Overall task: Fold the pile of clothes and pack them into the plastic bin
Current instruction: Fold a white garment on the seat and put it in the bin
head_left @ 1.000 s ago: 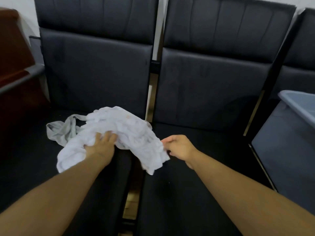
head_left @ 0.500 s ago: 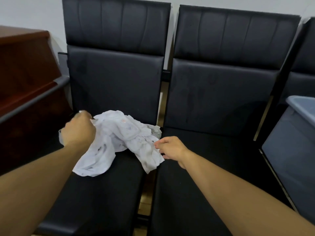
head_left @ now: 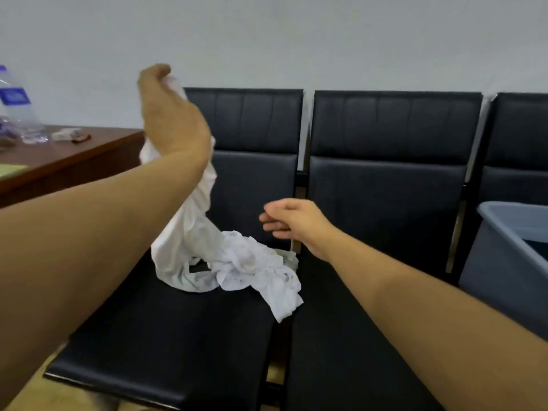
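Observation:
A crumpled white garment lies on the seat of the left black chair. My left hand is raised high in front of the chair's backrest, closed on one end of the garment, so the cloth hangs stretched from my fist down to the seat. My right hand hovers above the garment's right side, fingers loosely apart and holding nothing. A grey plastic bin stands on the chair at the far right, only partly in view.
A second black chair stands beside the first, with a narrow gap between the seats. At the left is a brown wooden table with a water bottle and small items on it. A pale wall runs behind.
My left hand has lifted one end of the white garment from seat height to well above the backrest. My right hand has let go of the cloth and risen. The view has tilted upward.

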Demonstrator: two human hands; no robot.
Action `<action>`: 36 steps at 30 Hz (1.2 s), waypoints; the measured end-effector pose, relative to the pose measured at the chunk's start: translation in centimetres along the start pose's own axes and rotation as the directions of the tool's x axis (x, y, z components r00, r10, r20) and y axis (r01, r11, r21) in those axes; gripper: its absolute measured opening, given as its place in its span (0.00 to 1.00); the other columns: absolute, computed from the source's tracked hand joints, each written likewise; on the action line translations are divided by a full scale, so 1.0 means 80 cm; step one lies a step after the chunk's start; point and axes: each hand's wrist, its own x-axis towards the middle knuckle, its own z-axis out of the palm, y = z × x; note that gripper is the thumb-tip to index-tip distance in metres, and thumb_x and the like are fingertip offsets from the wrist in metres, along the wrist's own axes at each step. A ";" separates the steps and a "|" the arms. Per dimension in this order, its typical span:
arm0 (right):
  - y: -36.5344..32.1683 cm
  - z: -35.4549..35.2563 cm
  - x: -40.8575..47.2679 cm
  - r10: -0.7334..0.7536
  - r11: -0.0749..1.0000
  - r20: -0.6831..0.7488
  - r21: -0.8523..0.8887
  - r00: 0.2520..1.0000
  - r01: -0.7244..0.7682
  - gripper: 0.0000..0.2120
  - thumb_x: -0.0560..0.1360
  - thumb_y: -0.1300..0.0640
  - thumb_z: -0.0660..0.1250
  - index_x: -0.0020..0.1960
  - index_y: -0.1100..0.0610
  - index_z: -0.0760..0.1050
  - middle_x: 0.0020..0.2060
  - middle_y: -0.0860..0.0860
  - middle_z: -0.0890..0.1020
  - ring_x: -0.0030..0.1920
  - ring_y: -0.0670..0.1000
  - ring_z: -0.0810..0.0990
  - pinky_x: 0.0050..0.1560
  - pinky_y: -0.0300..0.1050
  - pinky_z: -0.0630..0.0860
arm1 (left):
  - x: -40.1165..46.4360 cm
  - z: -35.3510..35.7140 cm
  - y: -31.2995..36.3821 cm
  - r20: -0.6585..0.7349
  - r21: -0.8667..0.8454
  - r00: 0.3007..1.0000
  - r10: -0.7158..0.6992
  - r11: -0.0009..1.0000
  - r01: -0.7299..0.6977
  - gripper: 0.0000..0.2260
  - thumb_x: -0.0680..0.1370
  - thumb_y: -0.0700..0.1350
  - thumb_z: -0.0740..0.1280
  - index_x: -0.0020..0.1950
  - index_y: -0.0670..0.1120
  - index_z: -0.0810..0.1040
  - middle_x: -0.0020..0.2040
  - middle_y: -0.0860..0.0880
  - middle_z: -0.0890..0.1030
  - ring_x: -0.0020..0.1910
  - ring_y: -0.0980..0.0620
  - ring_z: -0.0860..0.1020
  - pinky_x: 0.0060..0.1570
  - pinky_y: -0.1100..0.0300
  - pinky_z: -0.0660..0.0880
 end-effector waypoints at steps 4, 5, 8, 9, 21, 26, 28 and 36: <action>-0.096 0.007 -0.028 -0.207 0.947 0.080 0.266 0.975 0.179 0.11 0.80 0.56 0.68 0.62 0.56 0.78 0.55 0.54 0.86 0.55 0.53 0.84 0.60 0.50 0.80 | -0.016 0.015 0.087 0.173 -0.141 0.980 0.098 0.987 -0.074 0.16 0.86 0.43 0.54 0.71 0.47 0.73 0.69 0.53 0.77 0.68 0.57 0.73 0.62 0.76 0.62; -0.119 0.007 -0.034 -0.244 0.922 0.078 0.326 0.967 0.206 0.12 0.80 0.55 0.68 0.62 0.56 0.78 0.56 0.54 0.86 0.55 0.52 0.84 0.61 0.51 0.80 | -0.023 0.016 0.106 0.233 -0.176 0.965 0.119 0.981 -0.078 0.17 0.86 0.43 0.55 0.73 0.47 0.72 0.71 0.52 0.75 0.70 0.57 0.71 0.65 0.75 0.62; -0.172 -0.002 -0.054 -0.311 0.884 -0.051 0.351 0.949 0.308 0.16 0.81 0.51 0.66 0.68 0.54 0.74 0.53 0.54 0.84 0.54 0.52 0.83 0.63 0.57 0.79 | -0.046 0.014 0.150 0.397 -0.267 0.900 0.181 0.961 -0.076 0.20 0.85 0.45 0.55 0.77 0.46 0.67 0.76 0.52 0.70 0.75 0.55 0.66 0.75 0.63 0.60; -0.183 -0.009 -0.061 -0.324 0.889 -0.129 0.297 0.937 0.348 0.18 0.81 0.50 0.67 0.68 0.54 0.73 0.52 0.53 0.84 0.54 0.52 0.82 0.63 0.57 0.79 | -0.053 0.013 0.159 0.434 -0.294 0.879 0.196 0.953 -0.067 0.21 0.85 0.44 0.54 0.78 0.46 0.66 0.77 0.51 0.68 0.76 0.55 0.64 0.76 0.61 0.59; -0.202 -0.130 -0.126 -0.393 0.917 -0.489 -0.141 0.779 0.374 0.23 0.76 0.50 0.74 0.66 0.51 0.69 0.52 0.50 0.83 0.51 0.49 0.85 0.57 0.50 0.82 | -0.122 0.021 0.226 0.736 -0.459 0.562 0.378 0.889 0.003 0.25 0.82 0.37 0.54 0.79 0.50 0.65 0.78 0.51 0.66 0.71 0.39 0.72 0.61 0.44 0.78; -0.189 -0.166 -0.154 -0.414 0.884 -0.398 -0.393 0.819 0.255 0.16 0.76 0.49 0.74 0.59 0.55 0.78 0.52 0.49 0.84 0.49 0.45 0.83 0.47 0.37 0.78 | -0.127 0.026 0.261 0.680 -0.522 0.606 0.412 0.853 0.006 0.27 0.80 0.33 0.59 0.79 0.46 0.65 0.78 0.50 0.67 0.76 0.52 0.66 0.73 0.50 0.68; -0.183 -0.180 -0.161 -0.399 0.892 -0.360 -0.366 0.843 0.266 0.13 0.77 0.50 0.72 0.57 0.56 0.81 0.51 0.49 0.86 0.49 0.48 0.85 0.53 0.44 0.82 | -0.120 0.031 0.264 0.653 -0.512 0.628 0.424 0.858 -0.047 0.26 0.80 0.36 0.62 0.78 0.47 0.66 0.77 0.52 0.68 0.76 0.55 0.66 0.74 0.58 0.65; -0.177 -0.209 -0.182 -0.297 0.933 -0.269 -0.285 0.916 0.219 0.09 0.75 0.53 0.74 0.51 0.55 0.78 0.51 0.52 0.85 0.48 0.52 0.84 0.52 0.49 0.80 | -0.091 0.048 0.223 0.669 -0.364 0.644 0.370 0.919 -0.150 0.21 0.82 0.36 0.57 0.74 0.49 0.72 0.71 0.54 0.74 0.71 0.58 0.70 0.74 0.61 0.65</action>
